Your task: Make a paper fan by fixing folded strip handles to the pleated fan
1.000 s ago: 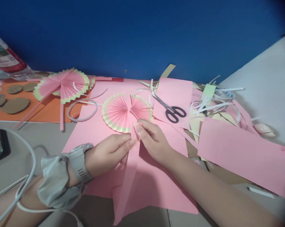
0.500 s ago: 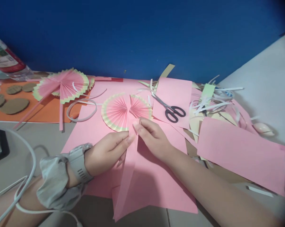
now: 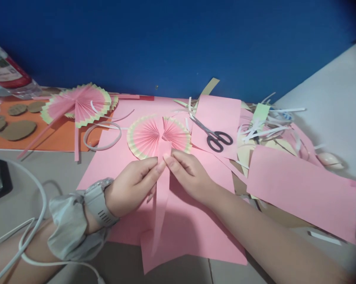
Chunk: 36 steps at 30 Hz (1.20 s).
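My left hand [image 3: 130,185] and right hand [image 3: 191,177] meet fingertip to fingertip at the middle of the work area. Each is closed in a narrow pinch on one edge of the pink strip [image 3: 161,205], near its upper end. The other fingers are curled under, and nothing else is held.

Location of the piece: the pink strip runs lengthwise towards me. It lies over the large pink sheet [image 3: 118,157]. Its top end overlaps the lower edge of the pleated fan [image 3: 145,136], and its lower end stops short of the sheet's near edge.

Change noted: a second ago this same piece was a broad flap, spreading wide towards me, with its top just below the fan. It now stands as a slim band with nearly parallel sides. My fingertips have drawn closer together and slightly further from me. My judgement is that the paper has been folded in on itself, so the work is at the stage of narrowing and holding the crease. I cannot tell whether the crease is pressed flat along its full length.

Surroundings: the scissors [image 3: 215,138] lie untouched on a smaller pink sheet [image 3: 216,114] to the right of the fan. A second fan [image 3: 77,104] rests on the orange sheet [image 3: 62,138] at left. Paper offcuts [image 3: 263,126] are heaped at right.
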Motion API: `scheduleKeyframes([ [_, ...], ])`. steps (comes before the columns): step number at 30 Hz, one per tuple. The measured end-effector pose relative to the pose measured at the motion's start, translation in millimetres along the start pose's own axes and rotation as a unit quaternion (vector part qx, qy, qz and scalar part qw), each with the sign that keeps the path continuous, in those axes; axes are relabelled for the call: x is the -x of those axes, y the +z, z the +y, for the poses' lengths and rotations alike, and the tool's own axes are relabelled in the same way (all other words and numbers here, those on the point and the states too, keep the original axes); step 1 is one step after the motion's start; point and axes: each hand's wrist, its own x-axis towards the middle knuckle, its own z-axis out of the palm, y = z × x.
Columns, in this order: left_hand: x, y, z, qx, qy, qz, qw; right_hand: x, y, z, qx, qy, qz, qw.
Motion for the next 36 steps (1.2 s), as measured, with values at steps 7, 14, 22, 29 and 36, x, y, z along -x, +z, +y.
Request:
scheduleKeyframes([
  [7,-2.7,-1.4,-1.8,0.045,-0.002,0.034,0.998,-1.0,0.3,-3.0,-0.031,0.014,-0.055,0.998],
  [14,-1.2,-1.0,-2.9,0.058,0.012,0.115,0.992,-1.6,0.8,-5.8,-0.009,0.049,-0.099,0.994],
  [22,-4.0,-4.4,-1.6,0.073,0.008,0.158,0.985,-2.0,0.6,-7.8,-0.008,0.049,-0.114,0.992],
  [29,-3.5,-4.3,-2.9,0.057,0.020,0.192,0.979,-1.9,3.2,-10.0,0.008,0.057,-0.102,0.993],
  [36,-3.2,-4.9,0.5,0.037,0.013,0.199,0.979,-0.8,7.6,-10.0,0.015,0.039,-0.054,0.998],
])
